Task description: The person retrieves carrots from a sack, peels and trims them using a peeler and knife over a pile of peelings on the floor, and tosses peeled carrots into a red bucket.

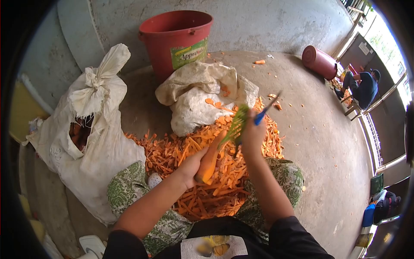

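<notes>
Forearms (148,205) angled inward, the left hand (191,167) curls low, the right hand (253,134) clenched higher.

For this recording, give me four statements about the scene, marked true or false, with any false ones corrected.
1. The left hand holds an orange tapered carrot. True.
2. The right hand is empty. False: it holds a blue-handled knife.
3. The red plastic bucket with a green label lies on its side. False: it stands upright.
4. The knotted off-white woven sack is left of the heap of orange peelings. True.
</notes>
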### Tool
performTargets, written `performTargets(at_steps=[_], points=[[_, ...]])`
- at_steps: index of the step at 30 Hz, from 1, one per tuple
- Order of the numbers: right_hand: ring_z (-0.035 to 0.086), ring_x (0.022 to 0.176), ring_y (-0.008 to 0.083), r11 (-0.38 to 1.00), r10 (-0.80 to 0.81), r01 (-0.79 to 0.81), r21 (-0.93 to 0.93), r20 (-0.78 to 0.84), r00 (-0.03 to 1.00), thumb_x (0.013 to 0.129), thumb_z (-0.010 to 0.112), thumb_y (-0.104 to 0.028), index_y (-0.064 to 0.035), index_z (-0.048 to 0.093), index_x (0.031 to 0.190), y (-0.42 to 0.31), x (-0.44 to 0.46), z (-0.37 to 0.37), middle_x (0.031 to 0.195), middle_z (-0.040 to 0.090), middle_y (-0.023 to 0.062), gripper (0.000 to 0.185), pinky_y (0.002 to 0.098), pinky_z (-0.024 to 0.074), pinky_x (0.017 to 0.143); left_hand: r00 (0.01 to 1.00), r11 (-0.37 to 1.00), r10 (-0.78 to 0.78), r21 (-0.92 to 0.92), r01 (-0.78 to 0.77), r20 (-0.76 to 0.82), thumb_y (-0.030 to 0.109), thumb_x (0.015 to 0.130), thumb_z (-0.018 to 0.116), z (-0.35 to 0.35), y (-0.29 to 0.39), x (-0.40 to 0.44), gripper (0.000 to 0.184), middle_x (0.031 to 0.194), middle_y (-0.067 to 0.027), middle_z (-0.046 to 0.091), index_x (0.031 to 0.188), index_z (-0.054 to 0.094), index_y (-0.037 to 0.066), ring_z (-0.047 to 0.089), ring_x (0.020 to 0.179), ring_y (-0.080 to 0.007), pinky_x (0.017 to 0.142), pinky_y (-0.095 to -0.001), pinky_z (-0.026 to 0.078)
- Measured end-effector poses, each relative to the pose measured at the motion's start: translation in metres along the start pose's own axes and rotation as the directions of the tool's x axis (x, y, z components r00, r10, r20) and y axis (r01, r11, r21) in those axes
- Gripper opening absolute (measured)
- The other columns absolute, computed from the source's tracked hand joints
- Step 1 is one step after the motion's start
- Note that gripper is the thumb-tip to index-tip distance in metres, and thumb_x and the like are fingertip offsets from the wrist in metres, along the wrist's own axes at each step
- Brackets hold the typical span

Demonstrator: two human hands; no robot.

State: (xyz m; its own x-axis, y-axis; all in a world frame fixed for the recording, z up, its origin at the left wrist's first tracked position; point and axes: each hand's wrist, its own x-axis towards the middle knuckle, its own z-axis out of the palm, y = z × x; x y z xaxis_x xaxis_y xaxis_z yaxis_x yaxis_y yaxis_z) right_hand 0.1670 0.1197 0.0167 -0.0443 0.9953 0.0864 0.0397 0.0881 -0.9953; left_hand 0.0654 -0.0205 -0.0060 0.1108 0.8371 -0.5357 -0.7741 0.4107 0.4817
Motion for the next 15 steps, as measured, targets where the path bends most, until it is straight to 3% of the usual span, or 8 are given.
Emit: performTargets(at_steps=[2, 4, 6, 8, 11, 13, 14, 15], points=[[0.041, 0.053, 0.0105, 0.986, -0.053, 0.078, -0.146, 0.166, 0.985, 0.089, 0.047, -0.028, -0.0014, 0.05, 0.078, -0.003, -0.031, 0.011, 0.059, 0.047, 0.0037, 0.029, 0.0276, 0.0354, 0.05, 1.0, 1.0, 0.015, -0.011, -0.015, -0.007, 0.033, 0.093, 0.031, -0.003, -0.001, 0.006, 0.037, 0.084, -0.0085, 0.057, 0.101, 0.049, 0.001, 0.057, 0.07, -0.0159, 0.056, -0.0289, 0.049], [0.04, 0.052, 0.0117, 0.987, -0.12, 0.138, -0.077, 0.203, 0.972, 0.089, 0.049, -0.028, -0.0016, 0.049, 0.076, 0.001, -0.052, 0.021, 0.057, 0.046, 0.0054, 0.029, 0.0295, 0.0355, 0.049, 0.997, 0.996, 0.068, -0.063, -0.066, 0.031, 0.03, 0.091, 0.034, -0.008, -0.003, 0.011, 0.033, 0.086, -0.0084, 0.059, 0.1, 0.051, 0.003, 0.059, 0.072, -0.0171, 0.059, -0.0315, 0.051], [0.041, 0.052, 0.0106, 0.961, -0.168, 0.209, -0.182, 0.216, 0.962, 0.089, 0.049, -0.026, -0.0001, 0.052, 0.076, -0.001, -0.057, 0.022, 0.057, 0.048, 0.0025, 0.029, 0.0286, 0.0356, 0.048, 0.997, 0.991, 0.071, -0.117, -0.066, 0.039, 0.028, 0.09, 0.035, -0.004, -0.002, 0.008, 0.031, 0.086, -0.0083, 0.059, 0.1, 0.051, 0.003, 0.06, 0.072, -0.0174, 0.06, -0.0323, 0.052], [0.044, 0.049, 0.0225, 0.939, -0.202, 0.254, -0.232, 0.223, 0.954, 0.087, 0.051, -0.024, -0.0011, 0.048, 0.076, -0.002, -0.057, 0.021, 0.056, 0.048, 0.0128, 0.026, 0.0339, 0.0374, 0.049, 0.996, 0.984, 0.072, -0.169, -0.063, 0.047, 0.027, 0.09, 0.037, 0.0, -0.002, 0.007, 0.029, 0.086, -0.0082, 0.06, 0.1, 0.051, 0.003, 0.061, 0.072, -0.0176, 0.061, -0.033, 0.053], [0.051, 0.053, 0.0285, 0.885, -0.228, 0.293, -0.362, 0.212, 0.95, 0.088, 0.048, -0.022, -0.0012, 0.051, 0.078, -0.005, -0.05, 0.017, 0.06, 0.052, 0.0173, 0.023, 0.0367, 0.0384, 0.05, 0.99, 0.986, 0.126, -0.112, -0.12, 0.056, 0.028, 0.091, 0.036, 0.003, -0.005, 0.004, 0.03, 0.085, -0.0082, 0.059, 0.101, 0.05, 0.003, 0.06, 0.07, -0.0174, 0.059, -0.0321, 0.052], [0.055, 0.057, 0.0307, 0.884, -0.213, 0.21, -0.417, 0.04, 0.976, 0.089, 0.045, -0.022, -0.0015, 0.053, 0.081, 0.02, -0.014, 0.015, 0.064, 0.055, 0.019, 0.024, 0.0388, 0.0388, 0.05, 0.997, 0.971, 0.044, 0.236, -0.029, -0.062, 0.033, 0.093, 0.034, 0.01, -0.004, -0.005, 0.034, 0.087, -0.0051, 0.058, 0.1, 0.05, 0.004, 0.057, 0.073, -0.0128, 0.061, -0.0276, 0.048], [0.053, 0.053, 0.0273, 0.859, -0.356, 0.308, -0.409, -0.043, 0.934, 0.089, 0.045, -0.025, -0.0011, 0.054, 0.081, 0.024, 0.007, 0.007, 0.062, 0.054, 0.0161, 0.028, 0.0382, 0.0383, 0.05, 0.997, 0.971, 0.043, 0.237, -0.027, -0.062, 0.033, 0.093, 0.034, 0.012, -0.005, -0.01, 0.034, 0.087, -0.0051, 0.058, 0.1, 0.05, 0.004, 0.057, 0.073, -0.0128, 0.061, -0.0276, 0.048], [0.049, 0.05, 0.0217, 0.907, -0.27, 0.199, -0.372, -0.149, 0.951, 0.089, 0.046, -0.025, -0.0003, 0.054, 0.078, 0.022, 0.028, -0.002, 0.059, 0.053, 0.0118, 0.028, 0.0363, 0.0372, 0.048, 0.999, 0.967, 0.034, 0.252, -0.024, -0.033, 0.034, 0.093, 0.033, 0.015, -0.006, -0.015, 0.035, 0.086, -0.0051, 0.057, 0.101, 0.049, 0.004, 0.056, 0.072, -0.0124, 0.061, -0.0276, 0.048]])
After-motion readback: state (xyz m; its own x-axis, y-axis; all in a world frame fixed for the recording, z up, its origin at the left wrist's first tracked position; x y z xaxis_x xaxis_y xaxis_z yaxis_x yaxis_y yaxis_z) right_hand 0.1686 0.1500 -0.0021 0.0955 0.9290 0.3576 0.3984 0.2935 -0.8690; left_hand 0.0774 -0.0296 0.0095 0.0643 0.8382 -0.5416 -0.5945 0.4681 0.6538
